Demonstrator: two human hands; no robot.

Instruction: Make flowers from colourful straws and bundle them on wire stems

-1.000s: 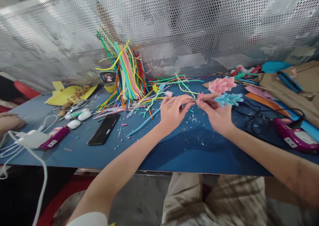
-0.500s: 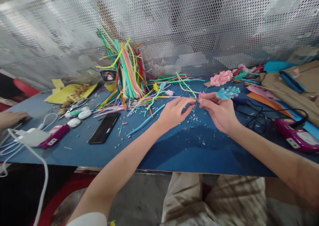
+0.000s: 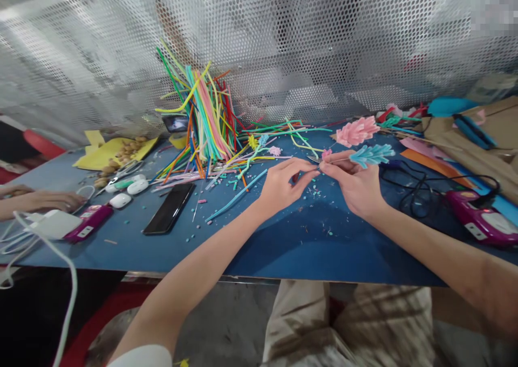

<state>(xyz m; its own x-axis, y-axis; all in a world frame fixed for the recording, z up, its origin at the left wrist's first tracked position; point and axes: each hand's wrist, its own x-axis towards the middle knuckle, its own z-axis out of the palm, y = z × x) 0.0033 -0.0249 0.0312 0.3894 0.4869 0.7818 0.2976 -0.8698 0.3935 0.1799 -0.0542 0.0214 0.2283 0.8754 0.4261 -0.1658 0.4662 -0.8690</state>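
Note:
My left hand (image 3: 286, 184) and my right hand (image 3: 356, 186) meet above the blue table, thumb and fingers of each pinched together. Between them are thin wire stems. The stems run through my right hand to a light blue fuzzy flower (image 3: 371, 155) at its upper right; a pink fuzzy flower (image 3: 356, 131) stands just behind. A small bright pink piece (image 3: 326, 153) shows by my right fingertips. What my left fingertips pinch is too small to make out.
Behind stands a bundle of coloured pipe cleaners (image 3: 206, 119). A black phone (image 3: 169, 208), white mice (image 3: 137, 185) and a purple power strip (image 3: 89, 222) lie left. Another person's hand (image 3: 52, 201) is at far left. Right are cables (image 3: 421, 191) and a purple device (image 3: 481, 218).
The light blue and pink flowers have shifted and tilted slightly beside my right hand. The other person's hand has moved right, towards the white charger.

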